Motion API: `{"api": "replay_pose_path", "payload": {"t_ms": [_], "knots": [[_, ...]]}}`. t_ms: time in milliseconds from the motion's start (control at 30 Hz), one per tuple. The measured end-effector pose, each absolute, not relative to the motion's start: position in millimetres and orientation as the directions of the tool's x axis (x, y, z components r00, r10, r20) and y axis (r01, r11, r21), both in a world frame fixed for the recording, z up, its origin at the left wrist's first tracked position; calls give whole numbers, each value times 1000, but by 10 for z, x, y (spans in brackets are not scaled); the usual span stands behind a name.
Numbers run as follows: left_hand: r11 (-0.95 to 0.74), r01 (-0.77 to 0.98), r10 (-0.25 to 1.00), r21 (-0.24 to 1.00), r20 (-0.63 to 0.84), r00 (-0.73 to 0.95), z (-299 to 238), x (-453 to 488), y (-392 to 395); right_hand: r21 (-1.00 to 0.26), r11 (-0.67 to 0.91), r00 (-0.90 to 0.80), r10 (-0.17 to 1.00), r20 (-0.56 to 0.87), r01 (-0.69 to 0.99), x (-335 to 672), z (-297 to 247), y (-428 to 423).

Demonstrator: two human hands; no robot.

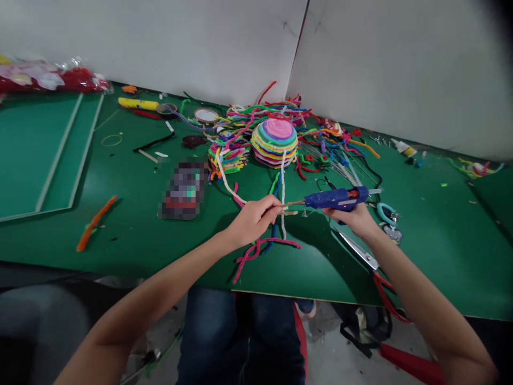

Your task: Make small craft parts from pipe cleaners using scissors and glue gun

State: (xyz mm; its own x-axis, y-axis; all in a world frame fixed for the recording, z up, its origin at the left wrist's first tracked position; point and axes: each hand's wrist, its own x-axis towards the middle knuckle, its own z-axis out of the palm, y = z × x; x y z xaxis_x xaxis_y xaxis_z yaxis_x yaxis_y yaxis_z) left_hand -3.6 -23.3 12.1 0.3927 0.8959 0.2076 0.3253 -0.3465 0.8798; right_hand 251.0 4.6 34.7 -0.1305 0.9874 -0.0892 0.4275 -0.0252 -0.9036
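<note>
In the head view, my left hand (259, 218) pinches a tan pipe cleaner (292, 213) near the middle of the table. My right hand (356, 218) is wrapped round the grip of a blue glue gun (328, 198), its nozzle pointing left at the tan piece. I cannot tell whether the nozzle touches it. Below and behind my left hand lie a white pipe cleaner (284, 182) and several pink pipe cleaners (256, 248). A striped, multicoloured dome (274, 143) of coiled pipe cleaners sits beyond my hands.
Bundled pipe cleaners (228, 155) surround the dome. Red-handled scissors (360, 251) lie beside my right forearm, with a turquoise ring keychain (387, 214) nearby. A blurred phone-like object (183, 190) and an orange pipe cleaner (96, 223) lie left. Grey wall panels (160, 48) stand behind.
</note>
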Motion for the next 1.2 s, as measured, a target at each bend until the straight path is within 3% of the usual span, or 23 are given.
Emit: {"api": "replay_pose_path", "payload": {"t_ms": [333, 700, 900, 1000, 1067, 1133, 1167, 1200], "knots": [[-368, 320, 884, 873, 222, 410, 115, -40, -223, -890, -17, -123, 989, -82, 456, 2437, 388, 13], [-291, 283, 910, 914, 172, 378, 126, -38, -235, -715, -113, 170, 985, 8, 690, 3125, -7, 287], [-290, 276, 915, 916, 181, 360, 122, -48, -226, -599, -149, 149, 988, -50, 786, 3186, 22, 272], [-287, 270, 918, 919, 182, 353, 130, -51, -235, -643, -10, 160, 971, 175, 765, 3239, 87, 179], [-291, 259, 917, 921, 191, 351, 134, -50, -243, -651, 103, 286, 839, 463, 752, 3237, 165, 89], [-294, 258, 914, 920, 193, 356, 135, -47, -249, -600, 205, 376, 614, 694, 774, 3156, 272, 14], [-294, 259, 913, 920, 191, 360, 134, -46, -249, -551, 247, 346, 561, 752, 797, 3079, 327, -5], [-295, 262, 912, 919, 189, 364, 132, -46, -248, -497, 283, 265, 581, 769, 820, 2979, 374, -3]]}}
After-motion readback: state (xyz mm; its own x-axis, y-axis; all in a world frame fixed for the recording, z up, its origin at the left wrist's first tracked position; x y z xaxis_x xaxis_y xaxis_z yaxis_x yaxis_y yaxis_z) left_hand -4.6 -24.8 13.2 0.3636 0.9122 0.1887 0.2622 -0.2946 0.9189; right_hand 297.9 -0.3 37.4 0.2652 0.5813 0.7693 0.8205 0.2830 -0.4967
